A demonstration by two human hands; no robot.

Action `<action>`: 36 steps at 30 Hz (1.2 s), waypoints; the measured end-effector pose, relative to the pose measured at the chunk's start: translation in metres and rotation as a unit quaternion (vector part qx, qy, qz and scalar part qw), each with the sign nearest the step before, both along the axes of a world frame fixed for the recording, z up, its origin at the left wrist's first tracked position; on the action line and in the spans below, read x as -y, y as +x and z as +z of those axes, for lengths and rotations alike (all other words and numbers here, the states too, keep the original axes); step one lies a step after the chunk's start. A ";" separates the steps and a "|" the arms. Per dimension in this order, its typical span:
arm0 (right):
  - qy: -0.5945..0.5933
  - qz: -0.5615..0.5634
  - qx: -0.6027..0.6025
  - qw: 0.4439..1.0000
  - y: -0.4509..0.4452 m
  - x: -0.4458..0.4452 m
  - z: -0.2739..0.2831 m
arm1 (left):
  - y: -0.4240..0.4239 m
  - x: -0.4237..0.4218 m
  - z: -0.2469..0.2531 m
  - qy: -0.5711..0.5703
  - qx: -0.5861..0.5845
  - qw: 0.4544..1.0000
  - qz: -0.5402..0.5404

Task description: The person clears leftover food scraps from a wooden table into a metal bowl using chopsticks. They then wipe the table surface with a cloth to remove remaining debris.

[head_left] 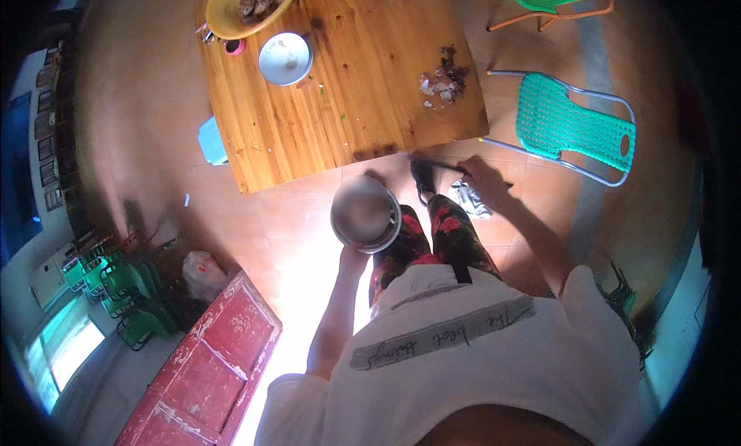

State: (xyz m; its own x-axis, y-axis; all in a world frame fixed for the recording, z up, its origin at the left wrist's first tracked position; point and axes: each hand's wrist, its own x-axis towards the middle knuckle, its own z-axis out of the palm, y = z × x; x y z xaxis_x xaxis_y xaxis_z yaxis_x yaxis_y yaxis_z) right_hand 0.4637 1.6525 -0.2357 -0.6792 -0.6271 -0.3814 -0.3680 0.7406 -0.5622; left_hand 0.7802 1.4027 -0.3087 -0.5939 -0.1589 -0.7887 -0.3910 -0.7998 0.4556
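My left hand point(354, 257) grips the near rim of a round metal bowl point(394, 237), held over the floor in front of my legs. The inside of the bowl is blurred, so its contents cannot be made out. Off to the right, my right hand point(485, 178) is closed around a slim dark tool point(443, 166), whose far end points left towards the table edge. Its exact kind is unclear. Just beyond both hands stands a wooden table point(370, 93). Eggshells and brown scraps point(444, 87) lie in a heap near its right corner.
On the table are stacked pale dishes point(285, 59), a pink cup point(234, 46) and a yellow basin point(217, 9) holding brown lumps. Green chairs point(570, 119) stand at right, a blue stool point(212, 141) at left. A plastic bag point(472, 198) lies below my right hand; a red door point(214, 353) is behind left.
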 end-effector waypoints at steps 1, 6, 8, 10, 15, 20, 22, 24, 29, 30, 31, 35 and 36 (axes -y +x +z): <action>-0.039 -0.006 -0.040 0.998 -0.016 -0.002 -0.022 | 0.005 -0.002 -0.016 0.146 0.029 0.978 0.146; -0.108 0.106 -0.199 0.968 -0.111 0.117 -0.048 | 0.030 -0.001 -0.084 -0.107 0.030 0.994 -0.016; -0.059 0.184 -0.275 0.942 -0.139 0.175 -0.056 | 0.035 0.005 -0.112 -0.191 0.030 0.978 -0.077; -0.126 0.179 -0.319 0.922 -0.170 0.194 -0.104 | -0.022 0.017 -0.078 -0.470 0.024 0.812 -0.345; -0.133 0.230 -0.385 0.884 -0.190 0.265 -0.126 | -0.062 0.036 -0.081 -0.195 0.041 0.980 0.018; -0.196 0.266 -0.342 0.880 -0.194 0.305 -0.119 | -0.040 0.036 -0.141 -0.236 0.022 0.971 -0.023; -0.178 0.276 -0.340 0.881 -0.202 0.301 -0.131 | -0.059 0.036 -0.122 -0.475 0.030 0.839 -0.264; -0.163 0.283 -0.337 0.883 -0.189 0.306 -0.124 | -0.057 0.039 -0.116 -0.463 0.032 0.829 -0.312; -0.158 0.326 -0.352 0.863 -0.166 0.271 -0.147 | -0.067 0.025 -0.114 -0.145 0.000 0.989 -0.016; -0.176 0.335 -0.311 0.872 -0.155 0.257 -0.149 | -0.067 0.026 -0.115 -0.174 -0.006 0.983 -0.055; -0.194 0.342 -0.269 0.879 -0.142 0.243 -0.152 | -0.068 0.025 -0.116 -0.138 -0.003 0.990 -0.028; -0.130 0.323 -0.100 0.932 -0.075 0.197 -0.134 | -0.084 0.026 -0.104 -0.105 0.042 0.993 0.027; -0.136 0.344 -0.116 0.922 -0.062 0.183 -0.128 | -0.084 0.027 -0.099 -0.295 0.044 0.943 -0.145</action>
State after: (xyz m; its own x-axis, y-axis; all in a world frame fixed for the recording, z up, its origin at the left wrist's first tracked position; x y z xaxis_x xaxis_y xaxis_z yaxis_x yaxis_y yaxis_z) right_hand 0.4021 1.4696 -0.3639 -0.1279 -0.9910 -0.0406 -0.8322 0.1295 -0.5392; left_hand 0.6965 1.3755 -0.4076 -0.6165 -0.4268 -0.6617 -0.6112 -0.2703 0.7439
